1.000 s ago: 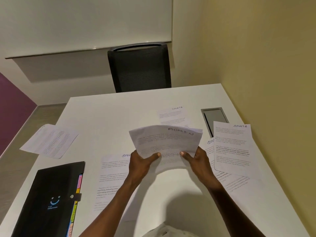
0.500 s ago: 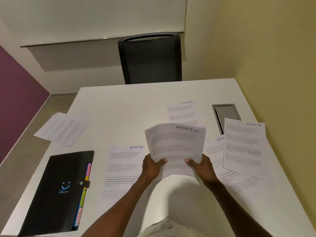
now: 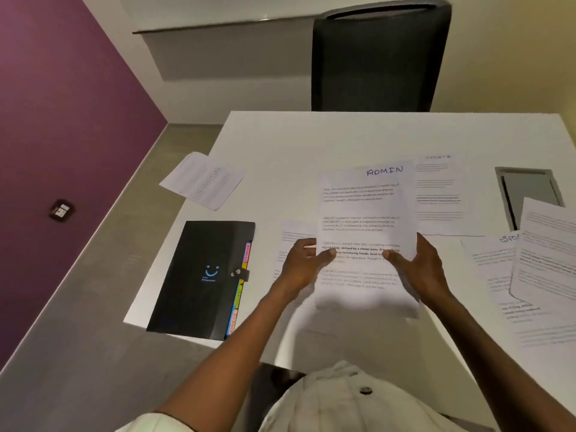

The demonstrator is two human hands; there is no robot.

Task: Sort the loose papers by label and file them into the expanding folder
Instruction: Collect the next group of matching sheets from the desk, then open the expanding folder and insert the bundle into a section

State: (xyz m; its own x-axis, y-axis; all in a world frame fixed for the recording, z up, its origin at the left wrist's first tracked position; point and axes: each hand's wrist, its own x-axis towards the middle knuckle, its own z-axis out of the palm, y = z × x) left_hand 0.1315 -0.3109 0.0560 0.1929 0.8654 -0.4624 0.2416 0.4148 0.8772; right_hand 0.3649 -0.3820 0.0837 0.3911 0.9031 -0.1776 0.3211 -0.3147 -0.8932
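Both hands hold up a printed sheet headed ADMIN [image 3: 363,213] over the middle of the white table [image 3: 311,141]. My left hand [image 3: 300,263] grips its left edge and my right hand [image 3: 419,266] its right edge, thumbs on the front. The black expanding folder [image 3: 202,275] lies shut at the table's left front corner, coloured tabs along its right side. Loose sheets lie flat: one marked SPORTS [image 3: 439,188] behind the held sheet, one partly hidden under it [image 3: 293,238], overlapping ones at the right [image 3: 545,269], and one overhanging the left edge [image 3: 202,180].
A black chair [image 3: 378,57] stands at the table's far side. A grey cable hatch [image 3: 526,191] is set into the table at the right. A purple wall [image 3: 62,120] and grey floor lie to the left.
The ADMIN sheet has straightened from a curl to an upright flat page. The view has swung down and to the left, so the folder and the purple wall show more.
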